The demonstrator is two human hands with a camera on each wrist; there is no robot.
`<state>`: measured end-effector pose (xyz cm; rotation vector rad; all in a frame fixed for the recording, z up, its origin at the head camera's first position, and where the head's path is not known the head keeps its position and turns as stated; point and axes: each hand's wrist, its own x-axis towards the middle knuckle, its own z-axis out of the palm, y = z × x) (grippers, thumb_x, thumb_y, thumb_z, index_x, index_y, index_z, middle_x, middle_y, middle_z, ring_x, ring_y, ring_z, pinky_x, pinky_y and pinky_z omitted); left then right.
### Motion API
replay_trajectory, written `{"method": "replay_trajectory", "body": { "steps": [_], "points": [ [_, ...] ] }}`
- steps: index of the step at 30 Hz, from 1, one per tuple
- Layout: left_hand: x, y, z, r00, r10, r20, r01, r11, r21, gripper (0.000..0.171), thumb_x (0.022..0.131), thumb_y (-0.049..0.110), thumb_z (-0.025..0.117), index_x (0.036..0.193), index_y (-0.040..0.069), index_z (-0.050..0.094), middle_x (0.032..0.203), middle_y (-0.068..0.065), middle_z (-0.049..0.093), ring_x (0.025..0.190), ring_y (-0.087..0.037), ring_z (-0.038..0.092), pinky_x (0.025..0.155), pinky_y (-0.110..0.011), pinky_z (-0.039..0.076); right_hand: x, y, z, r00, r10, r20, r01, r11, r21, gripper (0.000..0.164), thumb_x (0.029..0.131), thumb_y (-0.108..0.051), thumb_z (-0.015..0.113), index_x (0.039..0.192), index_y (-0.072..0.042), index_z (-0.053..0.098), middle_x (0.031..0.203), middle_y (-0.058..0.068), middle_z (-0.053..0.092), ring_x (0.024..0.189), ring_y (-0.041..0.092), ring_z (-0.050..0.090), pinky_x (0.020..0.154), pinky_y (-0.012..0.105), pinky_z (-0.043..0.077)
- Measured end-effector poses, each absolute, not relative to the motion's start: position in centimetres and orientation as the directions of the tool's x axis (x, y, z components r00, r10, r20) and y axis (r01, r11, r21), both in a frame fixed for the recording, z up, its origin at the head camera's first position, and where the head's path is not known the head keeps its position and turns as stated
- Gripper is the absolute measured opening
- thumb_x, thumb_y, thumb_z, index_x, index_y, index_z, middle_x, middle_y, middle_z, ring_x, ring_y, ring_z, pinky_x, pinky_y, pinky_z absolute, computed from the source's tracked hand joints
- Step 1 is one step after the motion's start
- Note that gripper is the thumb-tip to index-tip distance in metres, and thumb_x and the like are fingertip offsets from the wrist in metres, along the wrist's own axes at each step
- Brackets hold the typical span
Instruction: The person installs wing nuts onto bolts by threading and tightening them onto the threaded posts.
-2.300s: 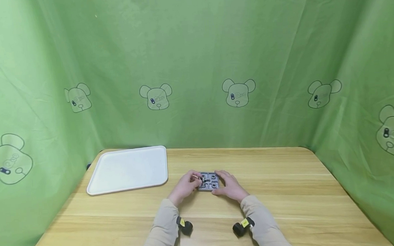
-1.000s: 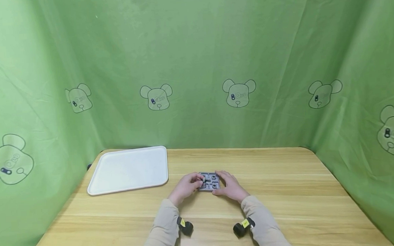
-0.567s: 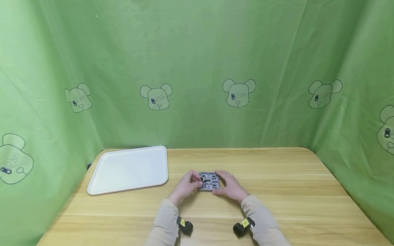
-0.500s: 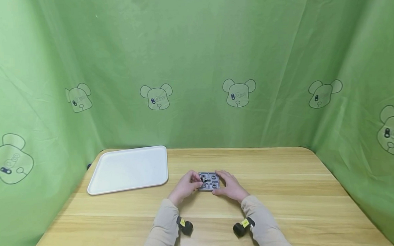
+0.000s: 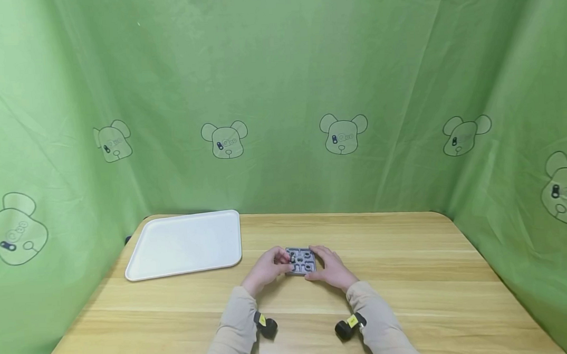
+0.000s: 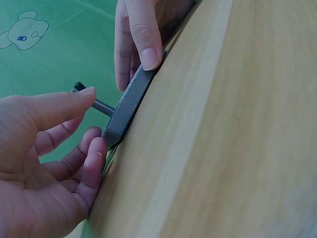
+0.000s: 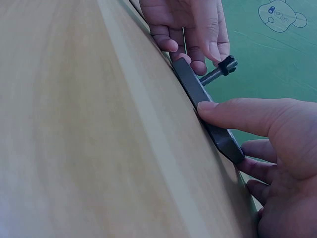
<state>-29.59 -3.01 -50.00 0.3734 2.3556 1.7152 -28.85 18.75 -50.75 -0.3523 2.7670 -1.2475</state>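
At frame centre, the left hand (image 5: 267,267) is pinching the bolt (image 6: 101,105) standing in the grey plate (image 5: 300,261); the right hand (image 5: 329,269) is pressing the plate flat on the table (image 5: 411,277), straight-fingered. Best keeping the bolt upright, turning gently.

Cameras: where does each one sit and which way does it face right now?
Head: high, looking forward and down at the table; both sleeves, left hand and right hand flank the grey plate.
Left wrist: low beside the left hand, viewing the plate edge-on, bolt at the fingertips.
Right wrist: low beside the right hand, facing the opposite way.
Shared: plate, bolt, both hands.
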Motion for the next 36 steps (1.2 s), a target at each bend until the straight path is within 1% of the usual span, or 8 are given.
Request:
{"method": "replay_trajectory", "body": {
  "steps": [8, 13, 15, 22, 28, 31, 36],
  "points": [
    [-29.76, -3.01, -50.09, -0.946, 0.325, 0.001, 0.113, 0.323, 0.940, 0.021, 0.085, 0.013, 0.070, 0.104, 0.007, 0.063, 0.094, -0.005, 0.062, 0.084, -0.015, 0.053, 0.070, -0.026, 0.045, -28.92, 18.68, -50.75, -0.970, -0.244, 0.020, -0.175, 0.631, -0.755, 0.092, 0.070, -0.026, 0.083, 0.147, -0.005, 0.038, 0.155, 0.025, 0.030, 0.142, 0.048, 0.025, 0.114, 0.066, 0.018],
    [-29.71, -2.99, -50.11, -0.943, 0.332, 0.012, 0.126, 0.325, 0.937, 0.018, 0.088, 0.012, 0.067, 0.106, 0.007, 0.064, 0.095, -0.008, 0.063, 0.081, -0.014, 0.053, 0.064, -0.026, 0.046, -28.97, 18.73, -50.73, -0.967, -0.254, 0.022, -0.186, 0.644, -0.742, 0.092, 0.071, -0.026, 0.083, 0.147, -0.003, 0.037, 0.155, 0.026, 0.030, 0.144, 0.046, 0.024, 0.118, 0.061, 0.010],
    [-29.71, -2.99, -50.16, -0.943, 0.333, 0.010, 0.126, 0.328, 0.936, 0.017, 0.090, 0.012, 0.065, 0.106, 0.007, 0.065, 0.096, -0.009, 0.064, 0.079, -0.014, 0.053, 0.062, -0.025, 0.046, -28.96, 18.72, -50.69, -0.967, -0.255, 0.020, -0.185, 0.644, -0.743, 0.092, 0.071, -0.027, 0.083, 0.147, -0.003, 0.037, 0.155, 0.025, 0.030, 0.144, 0.045, 0.024, 0.119, 0.061, 0.008],
    [-29.70, -3.04, -50.18, -0.941, 0.339, -0.001, 0.118, 0.330, 0.936, 0.020, 0.094, 0.013, 0.061, 0.111, 0.005, 0.066, 0.099, -0.011, 0.063, 0.074, -0.015, 0.052, 0.058, -0.023, 0.045, -28.79, 18.64, -50.60, -0.970, -0.243, 0.023, -0.177, 0.636, -0.751, 0.092, 0.070, -0.026, 0.084, 0.147, -0.004, 0.038, 0.154, 0.024, 0.032, 0.141, 0.048, 0.027, 0.114, 0.064, 0.020],
    [-29.67, -3.01, -50.20, -0.945, 0.328, -0.007, 0.105, 0.322, 0.941, 0.023, 0.092, 0.011, 0.062, 0.114, 0.005, 0.063, 0.095, -0.010, 0.063, 0.071, -0.014, 0.052, 0.057, -0.023, 0.045, -28.79, 18.64, -50.59, -0.969, -0.245, 0.023, -0.179, 0.636, -0.750, 0.092, 0.070, -0.025, 0.084, 0.147, -0.004, 0.038, 0.154, 0.024, 0.032, 0.141, 0.048, 0.027, 0.115, 0.064, 0.019],
    [-29.65, -2.98, -50.20, -0.951, 0.310, -0.015, 0.085, 0.305, 0.949, 0.022, 0.090, 0.010, 0.064, 0.111, 0.004, 0.059, 0.092, -0.008, 0.061, 0.071, -0.014, 0.052, 0.057, -0.023, 0.045, -28.81, 18.66, -50.62, -0.969, -0.246, 0.024, -0.181, 0.639, -0.748, 0.092, 0.070, -0.025, 0.084, 0.147, -0.004, 0.038, 0.154, 0.025, 0.032, 0.141, 0.048, 0.027, 0.114, 0.065, 0.019],
    [-29.61, -2.98, -50.09, -0.957, 0.287, -0.028, 0.064, 0.306, 0.950, 0.015, 0.088, 0.010, 0.066, 0.097, 0.005, 0.055, 0.088, -0.003, 0.056, 0.070, -0.014, 0.049, 0.057, -0.024, 0.043, -28.80, 18.67, -50.61, -0.969, -0.246, 0.025, -0.181, 0.635, -0.751, 0.091, 0.070, -0.025, 0.084, 0.147, -0.004, 0.038, 0.154, 0.025, 0.032, 0.141, 0.048, 0.027, 0.114, 0.065, 0.019]
  ]
}}
